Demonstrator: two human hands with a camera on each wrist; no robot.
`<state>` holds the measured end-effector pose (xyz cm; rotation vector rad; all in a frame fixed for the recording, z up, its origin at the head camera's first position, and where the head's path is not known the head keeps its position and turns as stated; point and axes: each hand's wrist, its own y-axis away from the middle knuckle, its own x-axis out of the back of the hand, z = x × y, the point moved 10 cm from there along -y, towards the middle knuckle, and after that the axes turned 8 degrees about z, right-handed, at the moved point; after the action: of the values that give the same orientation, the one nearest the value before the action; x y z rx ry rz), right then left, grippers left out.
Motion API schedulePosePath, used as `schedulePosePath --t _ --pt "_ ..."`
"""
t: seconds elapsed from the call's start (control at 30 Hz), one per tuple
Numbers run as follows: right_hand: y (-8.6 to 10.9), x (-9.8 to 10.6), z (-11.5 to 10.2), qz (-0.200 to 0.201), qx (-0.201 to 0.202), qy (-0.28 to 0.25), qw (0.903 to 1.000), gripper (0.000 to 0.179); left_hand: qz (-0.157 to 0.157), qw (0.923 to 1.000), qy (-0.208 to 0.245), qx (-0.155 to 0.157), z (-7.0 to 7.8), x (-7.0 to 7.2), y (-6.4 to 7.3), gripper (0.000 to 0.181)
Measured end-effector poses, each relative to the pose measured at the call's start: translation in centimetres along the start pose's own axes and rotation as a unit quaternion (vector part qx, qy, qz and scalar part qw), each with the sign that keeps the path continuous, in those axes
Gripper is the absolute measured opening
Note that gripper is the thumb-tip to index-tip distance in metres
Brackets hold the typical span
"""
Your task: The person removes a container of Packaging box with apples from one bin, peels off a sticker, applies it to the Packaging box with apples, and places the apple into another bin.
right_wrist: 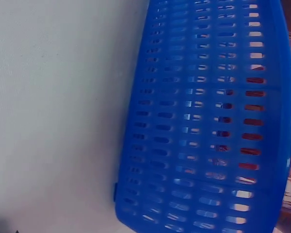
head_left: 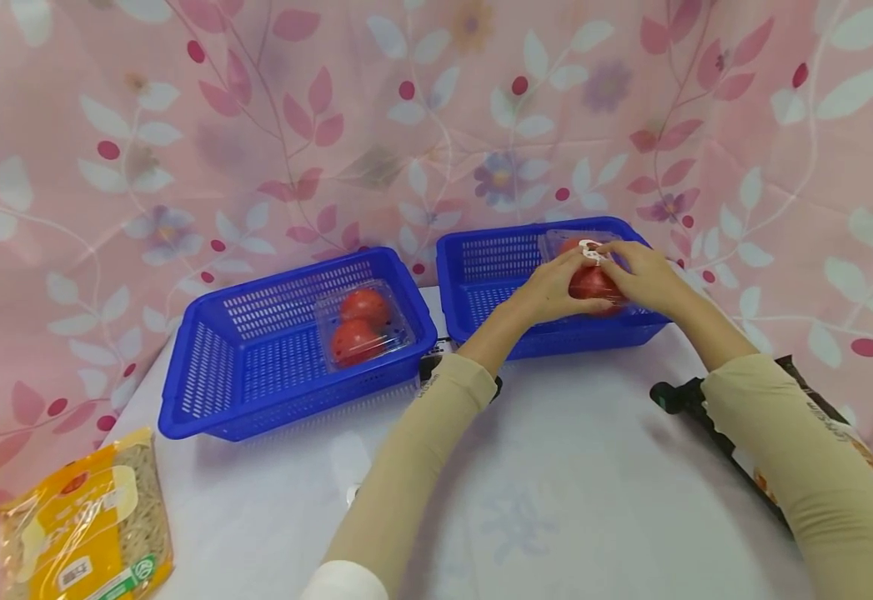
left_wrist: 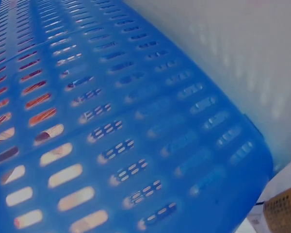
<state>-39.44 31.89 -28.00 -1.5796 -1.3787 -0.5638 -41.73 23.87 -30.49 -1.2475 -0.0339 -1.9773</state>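
Observation:
Both hands are at a clear plastic pack of tomatoes (head_left: 594, 287) in the right end of the right-hand blue basket (head_left: 474, 321). My left hand (head_left: 552, 289) grips the pack from the left, its thumb low across the front. From the right, my right hand (head_left: 648, 275) holds the same pack, fingers over the top near a white label (head_left: 592, 250). The hands partly cover the pack. Each wrist view shows the slotted basket wall (left_wrist: 111, 121) up close, with red showing through the slots; the fingers are out of sight there.
A second blue basket (head_left: 214, 417) stands to the left, with another clear pack of tomatoes (head_left: 364, 325) at its right end. A yellow bag of noodle-like food (head_left: 91, 525) lies front left. Under the right forearm lies a black printed package (head_left: 736, 458). Floral cloth (head_left: 436, 125) hangs behind.

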Motion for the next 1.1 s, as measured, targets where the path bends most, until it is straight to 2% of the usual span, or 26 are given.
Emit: schedulePosePath --t 0.3,0.5,0.77,1.1 --pt "-0.2 -0.3 1.2 0.020 0.009 0.010 0.9997 0.033 -0.020 0.9996 0.017 -0.006 -0.7 -1.4 0.0 0.067" --pt "-0.2 -1.2 2.0 0.002 -0.016 -0.007 0.9998 0.033 -0.047 0.9988 0.006 0.012 -1.4 -2.4 0.0 0.069" --pt "-0.3 -2.8 3.8 -0.030 -0.050 -0.016 0.9982 0.037 -0.073 0.9969 -0.022 0.021 -1.7 -3.2 0.0 0.068" --pt "-0.6 -3.5 4.3 -0.052 -0.057 -0.024 0.9968 0.038 -0.102 0.9933 -0.042 0.034 -2.5 -3.7 -0.2 0.067"
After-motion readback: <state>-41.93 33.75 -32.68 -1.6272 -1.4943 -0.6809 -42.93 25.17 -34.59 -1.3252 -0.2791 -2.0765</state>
